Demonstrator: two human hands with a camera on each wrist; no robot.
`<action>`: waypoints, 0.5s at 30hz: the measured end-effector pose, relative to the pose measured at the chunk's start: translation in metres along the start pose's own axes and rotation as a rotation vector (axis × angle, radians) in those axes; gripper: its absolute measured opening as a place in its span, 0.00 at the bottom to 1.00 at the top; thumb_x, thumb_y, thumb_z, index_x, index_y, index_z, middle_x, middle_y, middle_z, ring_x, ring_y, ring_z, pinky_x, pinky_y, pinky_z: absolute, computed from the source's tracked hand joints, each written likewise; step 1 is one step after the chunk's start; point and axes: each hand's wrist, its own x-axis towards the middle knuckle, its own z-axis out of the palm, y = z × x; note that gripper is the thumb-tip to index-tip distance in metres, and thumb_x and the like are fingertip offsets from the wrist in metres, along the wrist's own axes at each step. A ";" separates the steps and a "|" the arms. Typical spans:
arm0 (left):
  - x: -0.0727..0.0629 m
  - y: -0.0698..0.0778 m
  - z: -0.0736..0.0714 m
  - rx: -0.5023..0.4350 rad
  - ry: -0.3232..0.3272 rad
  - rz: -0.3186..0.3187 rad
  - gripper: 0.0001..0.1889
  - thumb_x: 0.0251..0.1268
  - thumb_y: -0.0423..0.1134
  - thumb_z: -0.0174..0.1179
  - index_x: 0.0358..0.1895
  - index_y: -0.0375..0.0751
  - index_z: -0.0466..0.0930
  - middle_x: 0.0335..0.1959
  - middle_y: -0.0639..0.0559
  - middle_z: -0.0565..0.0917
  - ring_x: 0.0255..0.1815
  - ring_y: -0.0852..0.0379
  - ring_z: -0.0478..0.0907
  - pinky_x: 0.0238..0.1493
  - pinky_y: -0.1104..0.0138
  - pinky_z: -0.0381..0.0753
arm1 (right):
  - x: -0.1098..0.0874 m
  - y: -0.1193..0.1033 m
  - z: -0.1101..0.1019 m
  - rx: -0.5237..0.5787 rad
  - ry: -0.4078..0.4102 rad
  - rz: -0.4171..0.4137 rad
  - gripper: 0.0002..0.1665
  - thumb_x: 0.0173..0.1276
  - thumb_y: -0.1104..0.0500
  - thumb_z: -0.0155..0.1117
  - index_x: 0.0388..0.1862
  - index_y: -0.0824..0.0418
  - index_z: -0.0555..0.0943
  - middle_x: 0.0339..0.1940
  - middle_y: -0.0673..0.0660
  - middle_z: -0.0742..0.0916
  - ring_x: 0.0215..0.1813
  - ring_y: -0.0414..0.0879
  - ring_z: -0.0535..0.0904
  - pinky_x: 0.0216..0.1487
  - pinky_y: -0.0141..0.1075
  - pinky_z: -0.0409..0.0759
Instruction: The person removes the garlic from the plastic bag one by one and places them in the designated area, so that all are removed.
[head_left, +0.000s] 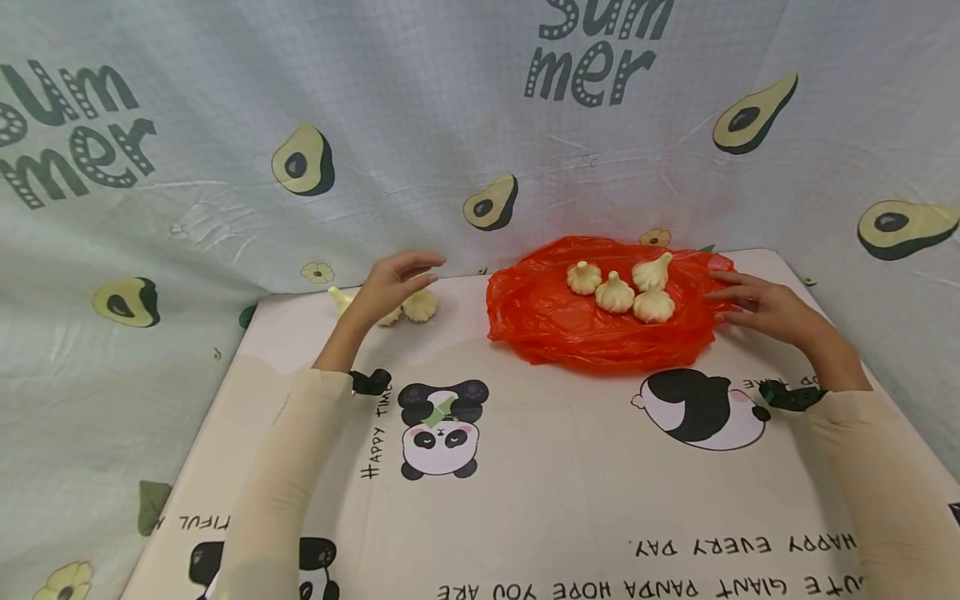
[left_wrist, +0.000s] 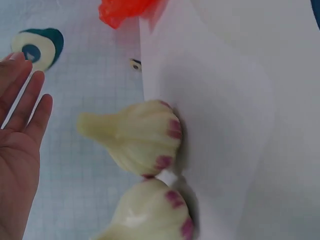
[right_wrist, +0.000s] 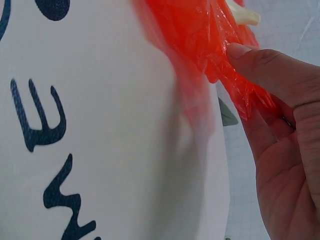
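Toward the far right corner of the table [head_left: 555,467], the right hand [head_left: 768,308] pinches the edge of a crinkled red plastic bag [head_left: 540,321], a grip plain only in its wrist view; four garlic bulbs [head_left: 614,294] rest on the bag. Near the far left corner, the left hand [head_left: 388,287], fingers loosely apart, holds nothing and partly hides other bulbs [head_left: 420,307], whose purple blotches its wrist view reveals. Avocado-print cloth [head_left: 405,100] hangs behind.
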 end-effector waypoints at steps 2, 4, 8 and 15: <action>0.003 0.005 0.003 -0.009 -0.012 0.011 0.17 0.71 0.25 0.60 0.60 0.23 0.78 0.61 0.31 0.80 0.65 0.37 0.76 0.68 0.54 0.75 | 0.000 0.000 0.000 -0.005 0.002 -0.003 0.23 0.67 0.65 0.70 0.61 0.68 0.82 0.75 0.69 0.69 0.71 0.71 0.65 0.49 0.13 0.63; 0.006 0.009 0.007 -0.021 -0.022 0.019 0.17 0.71 0.25 0.61 0.60 0.24 0.78 0.61 0.32 0.80 0.64 0.38 0.76 0.68 0.53 0.74 | 0.000 0.000 0.000 -0.007 0.002 -0.004 0.23 0.68 0.65 0.70 0.61 0.68 0.82 0.75 0.69 0.69 0.71 0.71 0.65 0.49 0.13 0.63; 0.015 0.015 0.015 -0.038 -0.038 0.033 0.17 0.71 0.26 0.60 0.61 0.25 0.78 0.61 0.32 0.79 0.65 0.39 0.76 0.68 0.50 0.73 | 0.000 0.000 -0.001 0.008 0.000 0.005 0.24 0.68 0.65 0.70 0.63 0.69 0.80 0.75 0.70 0.69 0.70 0.71 0.65 0.47 0.12 0.63; 0.031 0.019 0.034 -0.068 -0.060 0.086 0.17 0.71 0.24 0.59 0.60 0.25 0.78 0.60 0.32 0.80 0.64 0.35 0.76 0.68 0.47 0.73 | 0.000 -0.002 -0.001 0.012 -0.001 0.040 0.27 0.71 0.63 0.68 0.67 0.69 0.77 0.75 0.71 0.69 0.70 0.71 0.65 0.61 0.55 0.78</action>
